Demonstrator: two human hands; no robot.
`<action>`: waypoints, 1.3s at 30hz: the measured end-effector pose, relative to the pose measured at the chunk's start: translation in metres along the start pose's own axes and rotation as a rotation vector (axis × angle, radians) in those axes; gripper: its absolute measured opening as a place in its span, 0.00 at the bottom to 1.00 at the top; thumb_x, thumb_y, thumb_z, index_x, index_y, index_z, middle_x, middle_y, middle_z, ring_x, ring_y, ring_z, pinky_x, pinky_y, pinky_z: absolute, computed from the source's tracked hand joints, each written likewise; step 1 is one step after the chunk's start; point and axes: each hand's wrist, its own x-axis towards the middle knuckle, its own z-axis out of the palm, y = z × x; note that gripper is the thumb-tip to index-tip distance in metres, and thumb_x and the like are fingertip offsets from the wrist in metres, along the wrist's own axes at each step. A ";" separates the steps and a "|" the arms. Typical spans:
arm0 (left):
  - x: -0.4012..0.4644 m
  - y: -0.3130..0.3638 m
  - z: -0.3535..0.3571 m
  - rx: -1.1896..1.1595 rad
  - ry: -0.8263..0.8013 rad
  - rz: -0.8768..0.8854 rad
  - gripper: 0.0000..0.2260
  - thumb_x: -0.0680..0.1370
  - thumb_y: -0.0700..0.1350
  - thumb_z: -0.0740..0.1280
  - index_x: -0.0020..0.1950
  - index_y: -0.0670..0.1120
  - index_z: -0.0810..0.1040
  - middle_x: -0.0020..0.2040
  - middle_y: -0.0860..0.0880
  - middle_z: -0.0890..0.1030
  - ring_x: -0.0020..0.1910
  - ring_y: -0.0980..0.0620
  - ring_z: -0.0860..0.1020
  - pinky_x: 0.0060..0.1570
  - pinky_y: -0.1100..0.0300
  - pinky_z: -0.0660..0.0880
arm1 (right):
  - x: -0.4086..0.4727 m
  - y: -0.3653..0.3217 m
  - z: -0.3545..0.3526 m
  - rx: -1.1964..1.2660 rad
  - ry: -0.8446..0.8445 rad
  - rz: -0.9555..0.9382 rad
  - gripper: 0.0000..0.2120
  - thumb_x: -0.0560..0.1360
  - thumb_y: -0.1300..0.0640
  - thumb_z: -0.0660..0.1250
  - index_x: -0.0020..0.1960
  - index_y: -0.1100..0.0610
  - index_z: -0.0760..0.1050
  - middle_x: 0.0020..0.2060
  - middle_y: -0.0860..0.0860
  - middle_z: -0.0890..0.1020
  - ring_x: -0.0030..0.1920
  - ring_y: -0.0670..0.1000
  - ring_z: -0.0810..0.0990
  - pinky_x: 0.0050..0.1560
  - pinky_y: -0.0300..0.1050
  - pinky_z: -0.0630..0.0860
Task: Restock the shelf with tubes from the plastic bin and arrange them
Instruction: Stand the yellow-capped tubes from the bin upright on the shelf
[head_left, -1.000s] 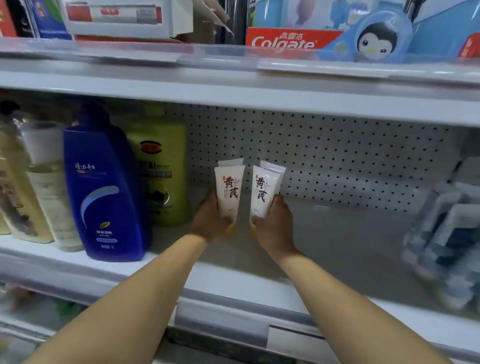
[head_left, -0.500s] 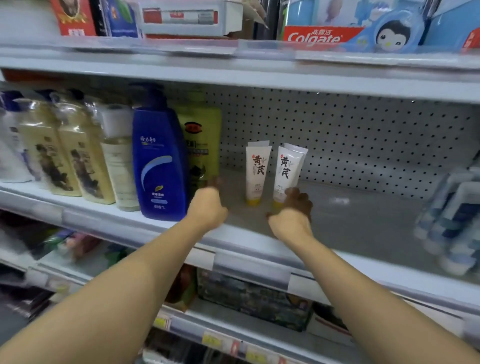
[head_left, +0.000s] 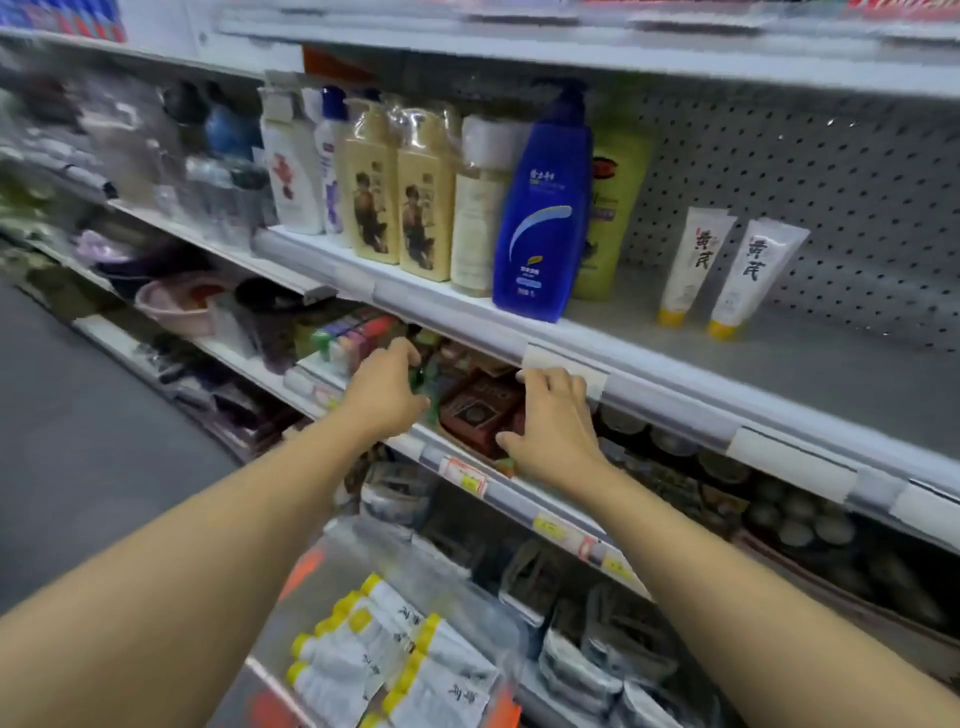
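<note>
Near the shelf's back edge, two tubes are standing cap-down, labels facing shoppers; more are lying in the plastic bin below. Both hands, left hand and right hand, are hanging empty, fingers loosely curled, likely heading binward.

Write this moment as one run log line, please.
two tubes upright on shelf | left hand, right hand empty | bin holds tubes

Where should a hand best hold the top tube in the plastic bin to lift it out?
Probably across the flat white body of the top tube, coming from above: it lies flat on the other tubes in the open-topped bin, with its yellow cap toward the shelf.
</note>
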 end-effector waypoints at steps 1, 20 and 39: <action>-0.010 -0.016 -0.001 0.002 -0.010 -0.035 0.22 0.72 0.43 0.71 0.62 0.43 0.67 0.58 0.41 0.73 0.55 0.42 0.74 0.55 0.51 0.73 | -0.006 -0.008 0.013 -0.007 -0.037 -0.017 0.32 0.71 0.51 0.69 0.71 0.56 0.60 0.67 0.54 0.64 0.67 0.57 0.60 0.66 0.49 0.64; -0.127 -0.223 0.117 -0.163 -0.207 -0.578 0.21 0.72 0.40 0.71 0.64 0.41 0.69 0.60 0.40 0.75 0.58 0.41 0.75 0.57 0.51 0.73 | -0.061 -0.011 0.229 -0.112 -0.727 -0.073 0.32 0.73 0.60 0.66 0.74 0.57 0.56 0.70 0.56 0.61 0.71 0.58 0.58 0.69 0.47 0.61; -0.043 -0.297 0.334 0.119 -0.476 -0.548 0.29 0.74 0.41 0.66 0.72 0.52 0.61 0.67 0.43 0.67 0.64 0.40 0.70 0.56 0.49 0.71 | -0.017 0.085 0.403 -0.074 -0.937 -0.100 0.31 0.72 0.66 0.67 0.72 0.57 0.59 0.67 0.56 0.65 0.68 0.55 0.65 0.64 0.44 0.65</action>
